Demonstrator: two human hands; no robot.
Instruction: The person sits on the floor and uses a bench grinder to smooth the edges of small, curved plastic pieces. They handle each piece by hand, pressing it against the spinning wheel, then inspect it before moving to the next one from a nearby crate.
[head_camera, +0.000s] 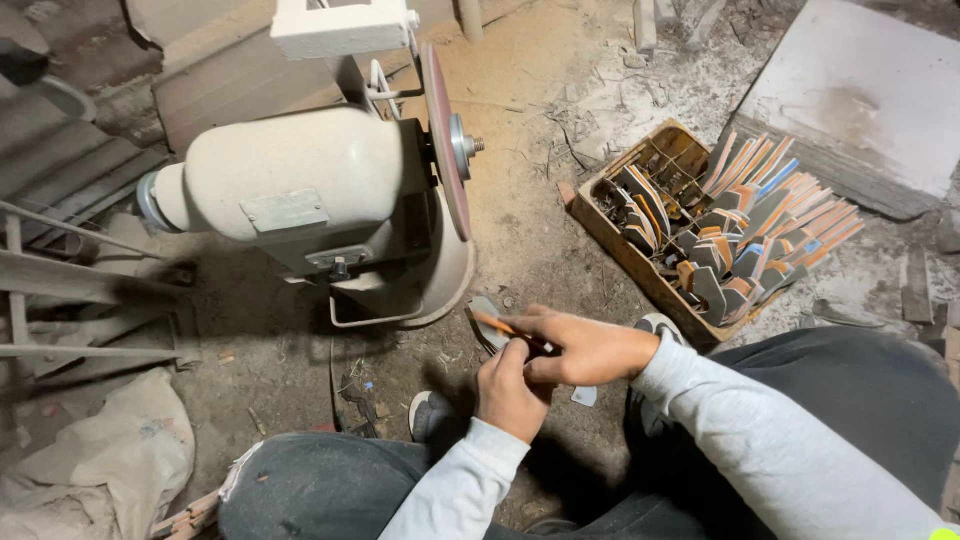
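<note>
You are sitting in a rough workshop, on a dirt floor (520, 230) strewn with dust and scraps. At eleven o'clock stands a bench grinder (300, 190) with a reddish disc (445, 135), and at two o'clock a wooden crate (640, 250) holds rows of flat cut pieces (750, 220).

1 grinder (300, 190), 1 crate (610, 235), 2 hands (550, 365).

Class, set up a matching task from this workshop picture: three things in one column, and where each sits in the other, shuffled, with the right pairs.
Things:
1. grinding wheel
2. wooden crate
3. small flat piece

Places:
A. held in both hands
B. on the grinder's shaft
C. on the dusty floor, at right

Pairs: 1-B, 2-C, 3-A
</note>
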